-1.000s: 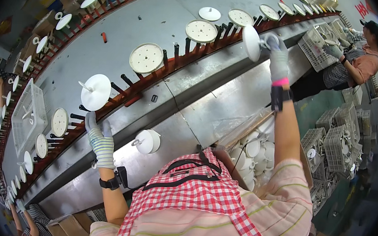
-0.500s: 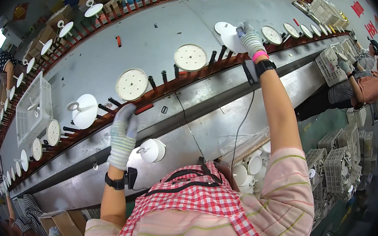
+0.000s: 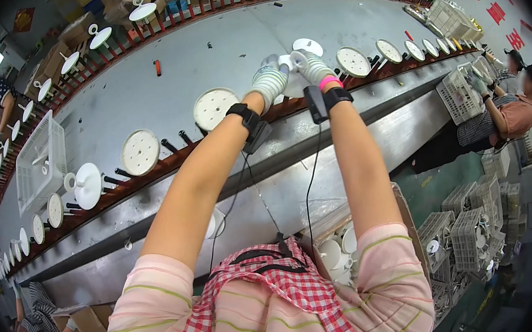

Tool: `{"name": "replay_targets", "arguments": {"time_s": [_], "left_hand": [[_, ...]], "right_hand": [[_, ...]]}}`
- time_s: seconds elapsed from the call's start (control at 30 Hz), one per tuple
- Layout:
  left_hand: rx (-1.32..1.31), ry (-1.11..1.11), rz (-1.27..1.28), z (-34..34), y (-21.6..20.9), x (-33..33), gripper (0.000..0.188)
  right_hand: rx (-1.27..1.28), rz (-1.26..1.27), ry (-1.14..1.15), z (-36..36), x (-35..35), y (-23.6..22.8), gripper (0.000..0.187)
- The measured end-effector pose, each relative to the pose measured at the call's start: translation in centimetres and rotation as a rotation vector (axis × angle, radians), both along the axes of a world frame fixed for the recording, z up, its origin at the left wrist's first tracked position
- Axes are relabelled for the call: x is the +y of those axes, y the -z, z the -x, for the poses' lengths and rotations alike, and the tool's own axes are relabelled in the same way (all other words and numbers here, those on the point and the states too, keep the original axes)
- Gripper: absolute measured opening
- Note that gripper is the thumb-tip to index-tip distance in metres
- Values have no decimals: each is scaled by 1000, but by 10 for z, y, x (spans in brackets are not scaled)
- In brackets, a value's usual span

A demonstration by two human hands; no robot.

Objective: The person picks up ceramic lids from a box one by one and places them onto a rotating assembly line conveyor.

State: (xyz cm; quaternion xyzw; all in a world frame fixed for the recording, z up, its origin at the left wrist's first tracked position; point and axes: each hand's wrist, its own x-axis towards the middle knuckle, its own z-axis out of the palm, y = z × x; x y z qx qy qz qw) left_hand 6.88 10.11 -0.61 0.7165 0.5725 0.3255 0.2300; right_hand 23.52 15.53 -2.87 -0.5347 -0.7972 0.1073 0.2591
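Both of my gloved hands are together over the conveyor's near row, beyond the closest perforated discs. My left hand has its fingers bent at the left edge of a white disc. From the right, my right hand closes on the same disc near its ring-shaped knob; the fingers partly hide the grip. Just behind them is another white disc. A cream disc with small holes lies beside my left wrist, and a similar perforated disc is right of my right hand.
Black-tipped pegs carrying discs line the curved conveyor. A white plastic crate stands on the grey tabletop at left. A box of white parts sits by my apron. Two co-workers handle a crate at right. Stacked crates stand on the floor.
My left hand has moved up and right from the near edge to join my right hand at the disc. My right hand has shifted left and slightly down. The near discs have moved left and down.
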Motion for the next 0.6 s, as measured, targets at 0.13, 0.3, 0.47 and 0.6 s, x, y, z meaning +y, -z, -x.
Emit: {"name": "replay_targets", "arguments": {"time_s": [0.13, 0.3, 0.47, 0.6], "left_hand": [[154, -220, 327, 21, 1, 14, 51], [415, -157, 398, 65, -35, 12, 52], [625, -26, 249, 83, -29, 12, 48], [641, 11, 208, 106, -16, 10, 43]], "right_hand": [[-87, 303, 116, 58, -5, -12, 56], [-413, 217, -192, 107, -14, -45, 38], [-437, 164, -216, 118, -5, -27, 34], [-143, 245, 59, 134, -20, -10, 47]]}}
